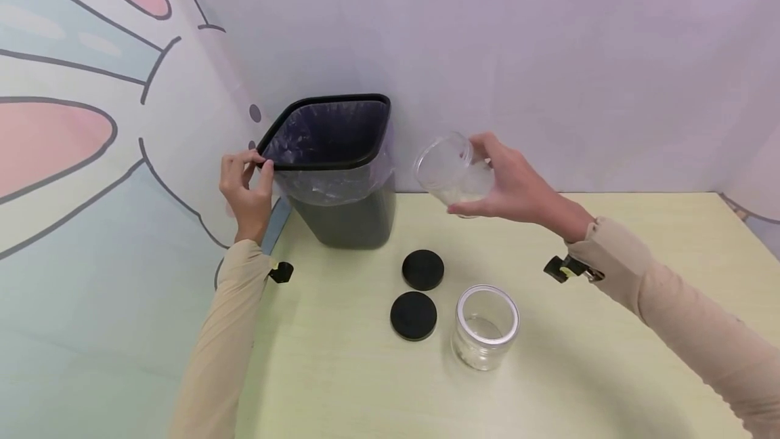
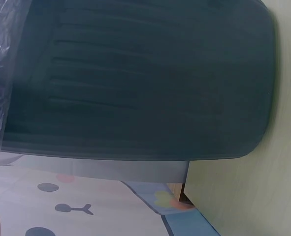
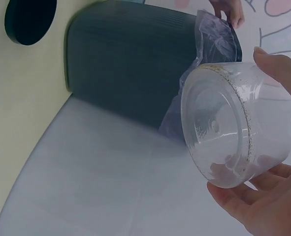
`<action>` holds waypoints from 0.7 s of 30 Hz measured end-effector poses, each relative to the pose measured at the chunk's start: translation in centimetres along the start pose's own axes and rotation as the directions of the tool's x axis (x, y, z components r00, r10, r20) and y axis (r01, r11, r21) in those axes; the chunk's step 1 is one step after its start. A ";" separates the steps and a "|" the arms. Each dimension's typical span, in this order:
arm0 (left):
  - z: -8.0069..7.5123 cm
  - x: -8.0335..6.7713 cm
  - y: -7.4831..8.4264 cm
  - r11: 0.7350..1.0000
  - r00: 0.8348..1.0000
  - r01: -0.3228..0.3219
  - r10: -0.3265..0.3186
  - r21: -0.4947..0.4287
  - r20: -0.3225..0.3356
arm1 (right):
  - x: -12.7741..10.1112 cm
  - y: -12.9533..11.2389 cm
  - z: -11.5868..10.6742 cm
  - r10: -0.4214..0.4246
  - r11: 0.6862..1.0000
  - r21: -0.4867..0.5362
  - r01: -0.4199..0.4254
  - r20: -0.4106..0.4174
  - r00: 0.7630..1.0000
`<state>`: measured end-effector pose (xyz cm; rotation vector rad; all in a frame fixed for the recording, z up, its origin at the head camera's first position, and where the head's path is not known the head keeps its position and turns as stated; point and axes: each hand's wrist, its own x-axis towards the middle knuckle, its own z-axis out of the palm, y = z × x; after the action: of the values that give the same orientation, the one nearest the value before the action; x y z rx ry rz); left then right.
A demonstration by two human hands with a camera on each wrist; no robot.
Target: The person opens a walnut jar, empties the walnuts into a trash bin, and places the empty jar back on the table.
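A dark trash bin [image 1: 350, 219] with a clear plastic liner [image 1: 329, 185] folded over its black rim stands at the back left of the table. My left hand [image 1: 248, 188] pinches the bin's rim at its near left corner. To the right of the bin, above the table, my right hand [image 1: 508, 185] grips a clear jar [image 1: 447, 168], tilted with its mouth toward the bin. Brownish specks line the bottom edge of this jar [image 3: 219, 118] in the right wrist view. The left wrist view shows mostly the bin's side [image 2: 150, 88].
Two black round lids, one farther back [image 1: 423, 269] and one nearer [image 1: 414, 316], lie on the pale table [image 1: 341, 371]. A second clear jar [image 1: 485, 330] stands upright, without a lid, right of them. A cartoon-printed wall covering [image 1: 79, 222] rises at the left.
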<state>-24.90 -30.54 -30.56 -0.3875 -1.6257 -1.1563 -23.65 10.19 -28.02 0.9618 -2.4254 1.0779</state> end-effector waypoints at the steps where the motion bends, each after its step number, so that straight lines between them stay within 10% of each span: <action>1: 0.0 0.0 0.0 1.000 1.000 -0.003 0.003 0.000 -0.001 | -0.1 0.1 0.0 0.005 1.000 0.007 -0.005 0.000 1.000; 21: 0.1 0.0 0.2 1.000 1.000 -0.007 0.007 -0.005 -0.012 | -2.1 1.7 0.6 0.128 0.987 0.094 -0.128 -0.002 0.992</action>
<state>-24.82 -30.38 -30.48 -0.3880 -1.6105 -1.1554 -23.31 11.45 -30.41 0.8376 -2.4784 1.2475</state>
